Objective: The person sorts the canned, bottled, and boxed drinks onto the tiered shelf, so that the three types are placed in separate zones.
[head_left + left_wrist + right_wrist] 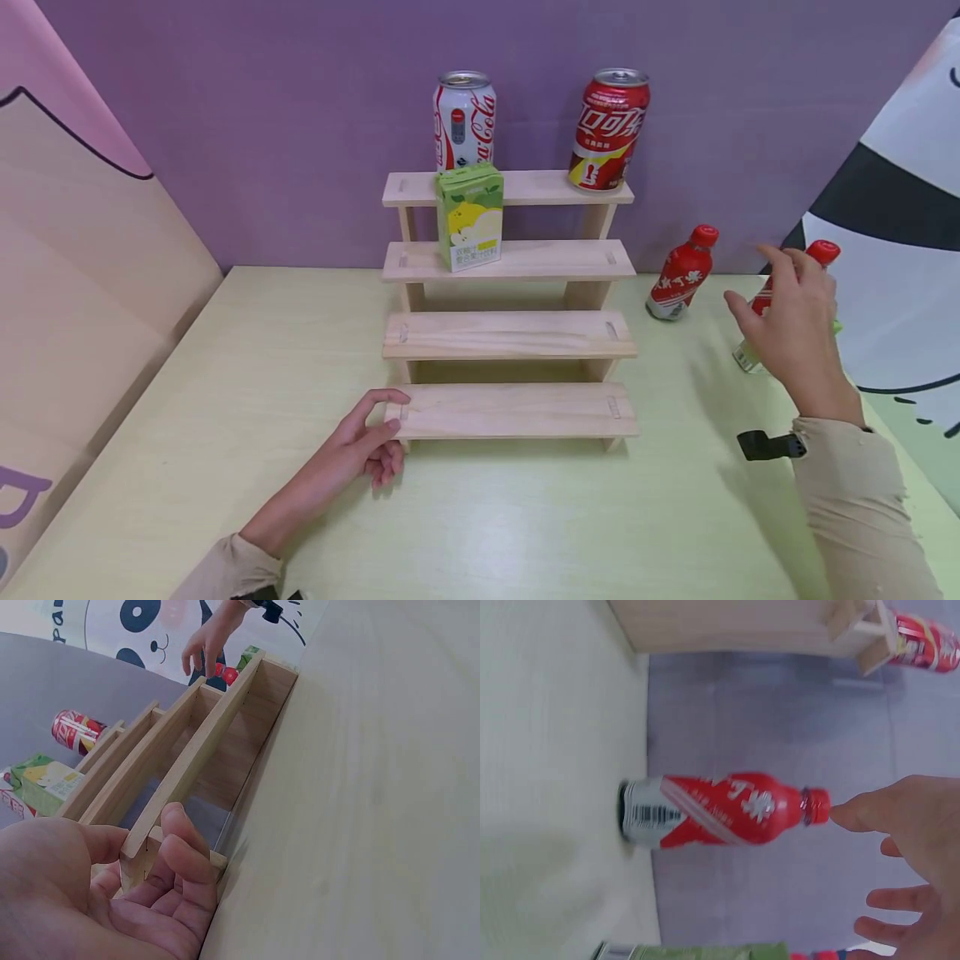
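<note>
A booth-like corner, wider room unclear — a purple backdrop [300, 125] and panda-print panel [900, 317] enclose a pale worktop [225, 400] bearing a 4-tier wooden display stand [510, 335].

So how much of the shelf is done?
Three drinks look placed: a white can and red can on the top step, and a juice box on the second. The left hand holds the bottom step while the right hand, empty, hovers by the red bottles. Probably remaining: those two bottles and a green package, all beside the shelf.
</note>
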Demonstrator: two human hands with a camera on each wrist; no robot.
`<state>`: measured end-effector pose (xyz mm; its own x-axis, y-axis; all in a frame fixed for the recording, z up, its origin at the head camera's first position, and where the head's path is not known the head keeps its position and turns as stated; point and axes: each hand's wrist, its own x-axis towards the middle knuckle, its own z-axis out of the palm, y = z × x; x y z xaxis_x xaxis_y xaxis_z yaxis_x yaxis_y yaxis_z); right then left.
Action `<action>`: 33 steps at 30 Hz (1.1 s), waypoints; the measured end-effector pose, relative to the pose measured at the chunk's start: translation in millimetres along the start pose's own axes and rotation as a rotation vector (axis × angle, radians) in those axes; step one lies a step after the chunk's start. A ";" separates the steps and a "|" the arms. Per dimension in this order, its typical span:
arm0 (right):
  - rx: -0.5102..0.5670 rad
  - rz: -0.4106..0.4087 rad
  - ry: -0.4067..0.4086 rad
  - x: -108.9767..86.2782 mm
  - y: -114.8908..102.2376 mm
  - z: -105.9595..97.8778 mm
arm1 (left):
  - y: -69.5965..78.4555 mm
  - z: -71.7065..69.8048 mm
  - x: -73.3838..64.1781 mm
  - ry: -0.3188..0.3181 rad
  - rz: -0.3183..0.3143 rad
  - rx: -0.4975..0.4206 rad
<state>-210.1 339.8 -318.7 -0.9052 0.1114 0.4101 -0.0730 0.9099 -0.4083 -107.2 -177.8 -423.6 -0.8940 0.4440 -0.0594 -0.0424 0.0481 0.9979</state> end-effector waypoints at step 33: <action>-0.055 0.204 -0.158 1.9 64.2 -6.6 | 0.6 -0.2 0.5 0.005 -0.006 0.003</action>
<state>-213.8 401.1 -338.7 -0.9532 0.2355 0.1898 0.1372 0.8957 -0.4229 -107.8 -177.7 -423.0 -0.8960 0.4393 -0.0656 -0.0468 0.0535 0.9975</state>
